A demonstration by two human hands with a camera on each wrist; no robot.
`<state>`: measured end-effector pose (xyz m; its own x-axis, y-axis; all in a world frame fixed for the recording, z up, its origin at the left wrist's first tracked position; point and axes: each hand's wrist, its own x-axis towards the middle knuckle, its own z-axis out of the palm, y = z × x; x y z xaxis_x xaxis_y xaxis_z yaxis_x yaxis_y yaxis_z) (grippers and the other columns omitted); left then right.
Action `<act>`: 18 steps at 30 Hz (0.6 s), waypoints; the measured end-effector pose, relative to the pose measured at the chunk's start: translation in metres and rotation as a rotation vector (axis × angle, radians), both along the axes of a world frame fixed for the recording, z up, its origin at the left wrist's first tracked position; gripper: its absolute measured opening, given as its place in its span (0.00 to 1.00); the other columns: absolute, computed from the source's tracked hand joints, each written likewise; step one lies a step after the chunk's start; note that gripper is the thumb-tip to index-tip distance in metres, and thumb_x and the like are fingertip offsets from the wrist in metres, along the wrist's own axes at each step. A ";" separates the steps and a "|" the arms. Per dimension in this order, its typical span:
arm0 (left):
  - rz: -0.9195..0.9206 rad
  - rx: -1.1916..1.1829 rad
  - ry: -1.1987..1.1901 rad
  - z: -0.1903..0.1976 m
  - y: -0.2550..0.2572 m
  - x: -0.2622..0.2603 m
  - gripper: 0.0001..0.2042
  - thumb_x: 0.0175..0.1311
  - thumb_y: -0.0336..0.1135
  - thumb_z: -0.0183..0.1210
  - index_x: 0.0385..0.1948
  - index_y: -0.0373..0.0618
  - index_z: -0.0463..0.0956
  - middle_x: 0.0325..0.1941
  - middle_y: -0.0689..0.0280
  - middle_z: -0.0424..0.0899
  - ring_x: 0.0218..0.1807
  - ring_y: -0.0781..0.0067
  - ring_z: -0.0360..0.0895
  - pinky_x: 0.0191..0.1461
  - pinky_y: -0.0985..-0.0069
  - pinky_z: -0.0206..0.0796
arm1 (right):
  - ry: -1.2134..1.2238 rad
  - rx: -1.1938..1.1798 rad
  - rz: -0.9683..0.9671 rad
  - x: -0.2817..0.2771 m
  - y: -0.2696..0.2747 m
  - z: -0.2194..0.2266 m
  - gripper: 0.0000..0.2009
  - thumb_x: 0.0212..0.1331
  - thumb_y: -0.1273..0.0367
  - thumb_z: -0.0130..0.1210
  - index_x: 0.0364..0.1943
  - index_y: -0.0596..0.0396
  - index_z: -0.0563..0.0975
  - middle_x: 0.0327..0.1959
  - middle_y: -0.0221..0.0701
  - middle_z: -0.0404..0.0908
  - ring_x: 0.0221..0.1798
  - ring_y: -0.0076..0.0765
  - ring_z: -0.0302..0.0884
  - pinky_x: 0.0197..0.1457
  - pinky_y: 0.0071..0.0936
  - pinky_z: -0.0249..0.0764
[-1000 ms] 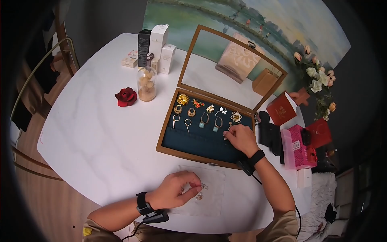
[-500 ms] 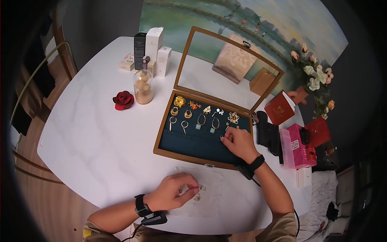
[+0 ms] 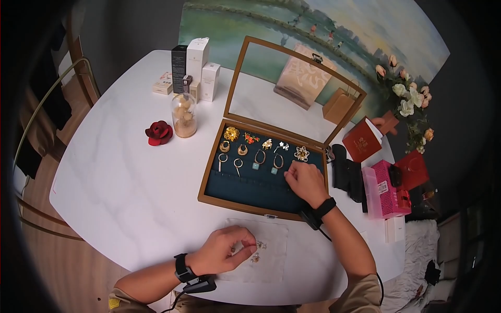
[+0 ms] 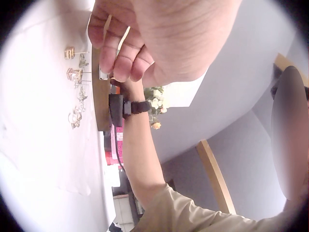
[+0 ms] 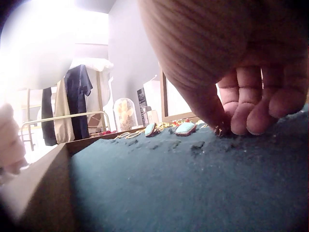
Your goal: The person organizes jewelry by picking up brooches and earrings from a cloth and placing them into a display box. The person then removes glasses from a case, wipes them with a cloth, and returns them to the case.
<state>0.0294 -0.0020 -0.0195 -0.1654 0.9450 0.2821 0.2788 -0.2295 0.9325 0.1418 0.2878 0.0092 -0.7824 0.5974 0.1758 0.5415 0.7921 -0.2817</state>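
An open wooden case [image 3: 237,204] holds earrings and brooches on a dark teal pad [image 3: 229,188]. My right hand [image 3: 308,183] is over the pad's right side, below a pearly flower brooch [image 3: 301,153]. In the right wrist view, the thumb and fingers of my right hand [image 5: 251,96] pinch a small gold piece [image 5: 219,130] at the pad, beside turquoise earrings [image 5: 185,128]. My left hand [image 3: 223,250] hovers over a pale cloth [image 3: 274,263], fingers loosely bent and holding nothing, near small earrings [image 3: 255,257]. The left wrist view shows these earrings [image 4: 75,75] beyond the left hand [image 4: 164,38].
A red flower [image 3: 158,133], a glass dome [image 3: 184,117] and upright boxes [image 3: 197,60] stand at the back left. Right of the case are black pouches [image 3: 347,172], a red box [image 3: 361,141] and a pink box [image 3: 383,188]. The case's glass lid stands raised.
My right hand has shifted slightly up the pad and now covers the small earring parts that showed by its fingertips. My left hand has stayed over the cloth. The head view has shifted slightly.
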 end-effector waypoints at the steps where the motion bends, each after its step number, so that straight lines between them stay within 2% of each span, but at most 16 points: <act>1: 0.000 -0.011 -0.002 0.001 0.000 0.000 0.03 0.65 0.28 0.65 0.37 0.43 0.81 0.34 0.62 0.86 0.35 0.64 0.85 0.34 0.71 0.73 | -0.002 -0.006 -0.003 0.000 0.000 0.000 0.10 0.61 0.65 0.64 0.28 0.56 0.81 0.23 0.39 0.85 0.30 0.51 0.86 0.37 0.43 0.79; 6: 0.000 -0.014 -0.009 0.000 0.000 -0.001 0.03 0.65 0.28 0.65 0.37 0.43 0.81 0.34 0.62 0.86 0.35 0.64 0.85 0.32 0.71 0.72 | 0.012 -0.019 -0.018 0.002 0.000 0.001 0.11 0.63 0.64 0.61 0.27 0.57 0.81 0.23 0.41 0.85 0.30 0.52 0.85 0.37 0.44 0.78; 8: 0.001 -0.015 -0.007 0.003 -0.001 -0.001 0.03 0.65 0.28 0.65 0.37 0.43 0.81 0.34 0.62 0.86 0.35 0.64 0.85 0.32 0.71 0.72 | 0.109 -0.003 -0.013 0.005 0.003 -0.002 0.12 0.64 0.64 0.60 0.27 0.57 0.81 0.23 0.41 0.84 0.30 0.52 0.85 0.36 0.44 0.76; 9: -0.012 -0.067 -0.021 0.007 -0.002 -0.001 0.03 0.65 0.26 0.65 0.37 0.41 0.82 0.35 0.61 0.87 0.38 0.63 0.85 0.39 0.70 0.73 | 0.108 -0.004 -0.012 0.006 0.004 -0.001 0.12 0.64 0.64 0.60 0.27 0.57 0.81 0.23 0.41 0.84 0.30 0.52 0.85 0.36 0.44 0.76; 10: -0.027 -0.120 -0.035 0.008 -0.003 -0.001 0.03 0.65 0.25 0.66 0.37 0.39 0.82 0.36 0.60 0.87 0.40 0.61 0.85 0.47 0.69 0.75 | 0.058 -0.034 -0.029 0.006 0.003 0.005 0.10 0.64 0.64 0.60 0.33 0.56 0.84 0.24 0.41 0.85 0.33 0.53 0.86 0.40 0.45 0.79; 11: -0.027 -0.120 -0.035 0.008 -0.002 -0.001 0.03 0.65 0.25 0.66 0.37 0.39 0.82 0.36 0.60 0.87 0.40 0.61 0.85 0.47 0.69 0.75 | 0.008 -0.064 -0.047 0.006 0.003 0.009 0.10 0.64 0.64 0.60 0.38 0.55 0.87 0.26 0.42 0.87 0.35 0.54 0.87 0.44 0.46 0.82; 14: -0.008 -0.097 -0.014 0.006 -0.001 -0.001 0.03 0.65 0.25 0.65 0.37 0.40 0.82 0.36 0.60 0.87 0.40 0.61 0.85 0.47 0.69 0.75 | 0.037 -0.048 -0.034 0.006 0.001 0.010 0.10 0.64 0.64 0.60 0.38 0.55 0.86 0.26 0.41 0.87 0.35 0.53 0.87 0.43 0.45 0.82; 16: 0.029 0.011 -0.008 0.001 0.000 -0.002 0.03 0.64 0.26 0.65 0.36 0.42 0.81 0.34 0.62 0.86 0.36 0.64 0.85 0.35 0.71 0.73 | 0.048 -0.060 -0.031 0.006 0.000 0.011 0.10 0.63 0.64 0.60 0.37 0.55 0.86 0.26 0.40 0.87 0.35 0.53 0.87 0.42 0.45 0.81; 18: 0.030 0.014 -0.018 0.002 0.001 -0.004 0.03 0.64 0.25 0.65 0.36 0.41 0.81 0.34 0.62 0.86 0.37 0.64 0.85 0.37 0.71 0.74 | 0.057 -0.072 -0.027 0.004 -0.002 0.012 0.09 0.63 0.63 0.60 0.35 0.54 0.85 0.27 0.40 0.87 0.35 0.53 0.87 0.42 0.46 0.81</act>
<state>0.0257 -0.0011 -0.0173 -0.1988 0.9354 0.2923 0.2691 -0.2347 0.9341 0.1459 0.2862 0.0217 -0.7559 0.6306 0.1760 0.5435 0.7543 -0.3683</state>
